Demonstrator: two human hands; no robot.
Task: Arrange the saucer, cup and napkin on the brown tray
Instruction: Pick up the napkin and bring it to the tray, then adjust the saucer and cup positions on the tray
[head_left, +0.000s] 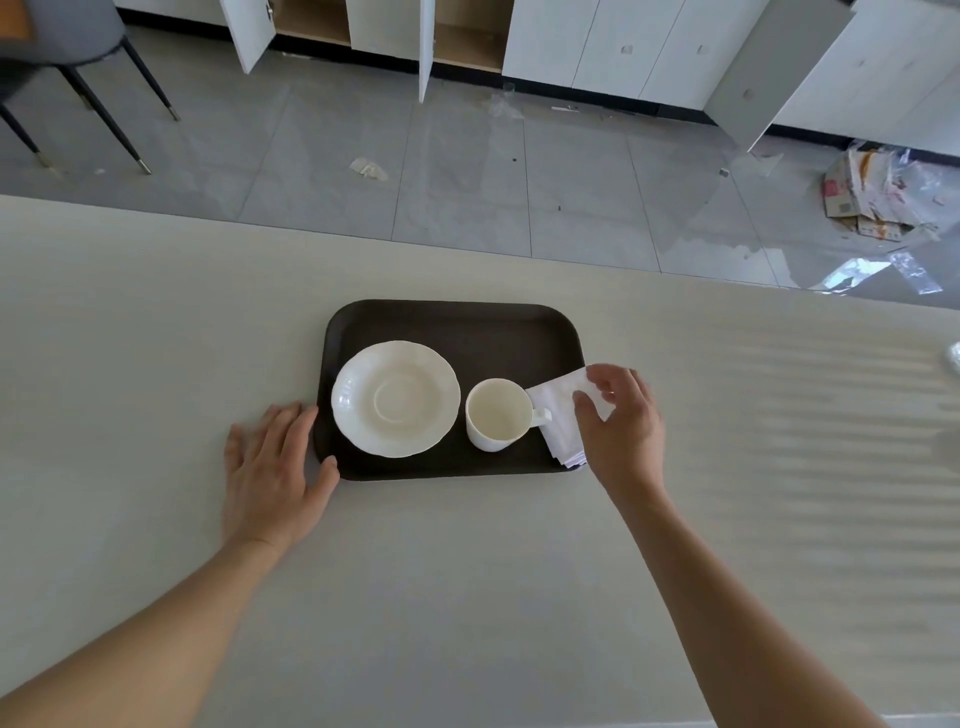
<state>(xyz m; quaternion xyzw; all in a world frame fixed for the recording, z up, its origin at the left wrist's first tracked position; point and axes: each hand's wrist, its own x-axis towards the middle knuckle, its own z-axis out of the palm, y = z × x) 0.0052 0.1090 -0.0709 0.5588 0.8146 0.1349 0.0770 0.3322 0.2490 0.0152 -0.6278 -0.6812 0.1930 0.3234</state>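
Observation:
A dark brown tray (467, 327) lies on the pale table. On its left part sits a white scalloped saucer (396, 399). Right of the saucer, an empty white cup (496, 415) stands upright, its handle pointing right. A folded white napkin (558, 415) lies on the tray's right edge, beside the cup handle. My right hand (621, 423) rests over the napkin's right side, fingers pinching its upper corner. My left hand (272, 467) lies flat on the table with fingers spread, its thumb and fingertips touching the tray's near left corner.
The table's far edge runs behind the tray, with grey tiled floor beyond. A chair (78, 62) stands at far left, white cabinets (623, 47) along the back, some with open doors. Cardboard and plastic litter (872, 197) lies on the floor at right.

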